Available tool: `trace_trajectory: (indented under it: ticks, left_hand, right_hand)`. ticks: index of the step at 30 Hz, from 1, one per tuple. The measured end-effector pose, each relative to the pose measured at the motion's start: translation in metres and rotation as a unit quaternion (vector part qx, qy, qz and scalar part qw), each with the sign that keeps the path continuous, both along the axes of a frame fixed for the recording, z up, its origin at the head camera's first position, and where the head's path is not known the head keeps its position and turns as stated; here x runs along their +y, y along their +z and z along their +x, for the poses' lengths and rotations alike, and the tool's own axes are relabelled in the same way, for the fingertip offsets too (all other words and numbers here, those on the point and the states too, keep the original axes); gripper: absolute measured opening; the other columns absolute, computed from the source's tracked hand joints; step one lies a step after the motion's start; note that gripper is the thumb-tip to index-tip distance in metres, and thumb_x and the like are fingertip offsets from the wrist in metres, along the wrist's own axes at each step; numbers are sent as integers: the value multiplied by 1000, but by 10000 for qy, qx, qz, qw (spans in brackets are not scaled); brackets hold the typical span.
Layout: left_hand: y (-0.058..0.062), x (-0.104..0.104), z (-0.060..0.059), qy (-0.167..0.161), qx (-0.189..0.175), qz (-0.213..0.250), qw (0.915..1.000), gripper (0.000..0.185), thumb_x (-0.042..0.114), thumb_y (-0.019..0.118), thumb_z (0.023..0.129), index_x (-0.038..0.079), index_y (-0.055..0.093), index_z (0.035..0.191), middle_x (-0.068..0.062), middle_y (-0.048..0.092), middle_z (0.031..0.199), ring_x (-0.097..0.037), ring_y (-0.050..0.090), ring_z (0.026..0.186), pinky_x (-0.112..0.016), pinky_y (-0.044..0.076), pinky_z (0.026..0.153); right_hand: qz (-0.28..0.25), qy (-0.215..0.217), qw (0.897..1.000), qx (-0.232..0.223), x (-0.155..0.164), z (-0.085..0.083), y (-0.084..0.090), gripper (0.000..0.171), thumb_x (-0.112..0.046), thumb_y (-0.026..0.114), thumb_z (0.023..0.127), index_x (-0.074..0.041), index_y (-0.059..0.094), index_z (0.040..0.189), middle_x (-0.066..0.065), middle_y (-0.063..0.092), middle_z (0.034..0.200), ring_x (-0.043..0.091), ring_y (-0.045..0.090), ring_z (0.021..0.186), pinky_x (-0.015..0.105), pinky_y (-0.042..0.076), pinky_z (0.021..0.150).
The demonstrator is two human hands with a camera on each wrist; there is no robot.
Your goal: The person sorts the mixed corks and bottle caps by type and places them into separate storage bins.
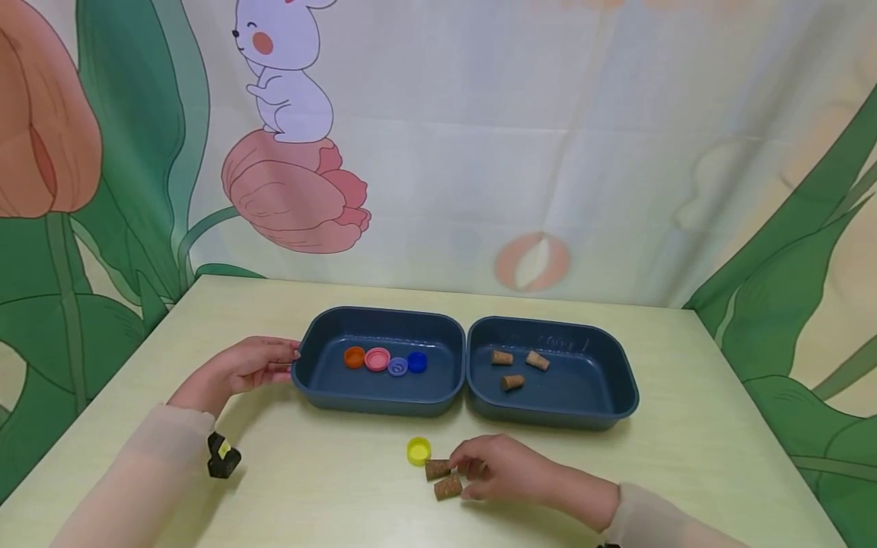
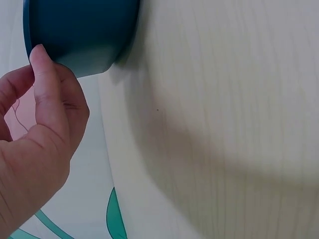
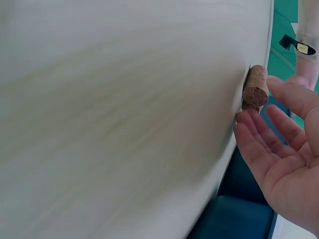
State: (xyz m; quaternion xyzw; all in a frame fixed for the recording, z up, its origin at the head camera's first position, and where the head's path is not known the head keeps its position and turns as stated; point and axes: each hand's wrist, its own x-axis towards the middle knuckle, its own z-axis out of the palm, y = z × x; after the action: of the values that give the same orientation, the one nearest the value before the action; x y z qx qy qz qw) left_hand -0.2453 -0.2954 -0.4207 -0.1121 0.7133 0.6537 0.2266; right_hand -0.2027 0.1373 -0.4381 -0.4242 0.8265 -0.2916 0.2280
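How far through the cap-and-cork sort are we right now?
Done: four caps lie in the left tray and three corks in the right tray. In hand: the right hand touches two loose corks on the table, not yet clearly gripping; the left hand rests against the left tray. Left: those two corks and the yellow cap.
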Motion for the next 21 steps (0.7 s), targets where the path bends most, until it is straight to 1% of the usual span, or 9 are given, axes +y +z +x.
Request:
trace_trajectory:
  ticks: [6, 7, 9, 12, 14, 15, 16, 21]
  left_hand:
    - [0, 1, 1, -40, 117, 125, 9998, 46, 7, 47, 106, -12, 38, 147, 8, 72, 85, -1, 69, 74, -16, 62, 74]
    - [-1, 1, 1, -52, 126, 136, 9998, 45, 7, 46, 106, -12, 39, 146, 8, 72, 85, -1, 69, 74, -16, 62, 74]
    - [-1, 1, 1, -68, 124, 120, 9998, 46, 7, 46, 106, -13, 39, 146, 8, 72, 85, -1, 69, 74, -16, 62, 74]
    - [0, 1, 1, -87, 132, 102, 9998, 45, 7, 46, 106, -12, 40, 146, 8, 72, 84, -1, 69, 74, -16, 62, 73]
    - [0, 2, 1, -78, 128, 85, 9999, 44, 7, 47, 106, -11, 41, 145, 8, 71, 84, -1, 69, 73, -16, 61, 73]
    - [0, 2, 1, -68, 120, 84, 9999, 43, 7, 47, 106, -11, 41, 145, 8, 71, 84, -1, 69, 73, -16, 61, 73]
    - [0, 2, 1, -75, 127, 84, 9999, 43, 7, 48, 106, -11, 42, 144, 8, 72, 83, -1, 69, 73, -16, 61, 73]
    - [0, 1, 1, -75, 119, 64, 9999, 43, 8, 48, 106, -11, 43, 144, 8, 71, 83, -2, 69, 73, -16, 62, 73]
  right_hand:
    - [66, 125, 9990, 413, -4, 1, 0, 29, -11, 81, 87, -4, 72, 114, 4, 74, 102, 4, 63, 90, 16, 55, 79]
    - [61, 152, 9987, 485, -4, 2, -1, 28, -12, 81, 87, -5, 73, 113, 4, 74, 102, 4, 62, 89, 17, 55, 79]
    - [-2, 295, 9965, 783, -3, 1, -8, 25, -13, 81, 87, -5, 73, 111, 3, 73, 101, 3, 61, 88, 18, 55, 78]
    - [-13, 379, 9939, 1037, -3, 1, -10, 23, -13, 80, 88, -5, 74, 109, 3, 72, 101, 4, 62, 88, 20, 55, 80]
    - [67, 337, 9936, 1076, -4, 1, -10, 22, -12, 80, 88, -6, 74, 109, 3, 73, 103, 3, 62, 90, 20, 55, 81]
    - [140, 263, 9947, 988, -5, 3, -6, 23, -11, 80, 87, -7, 74, 108, 3, 73, 104, 3, 63, 91, 20, 56, 84]
    - [194, 237, 9946, 993, -6, 4, -5, 22, -11, 80, 87, -7, 75, 108, 3, 73, 104, 3, 63, 93, 20, 56, 85]
    - [284, 166, 9946, 982, -7, 6, -3, 19, -9, 78, 88, -8, 75, 107, 2, 74, 105, 4, 66, 95, 19, 57, 87]
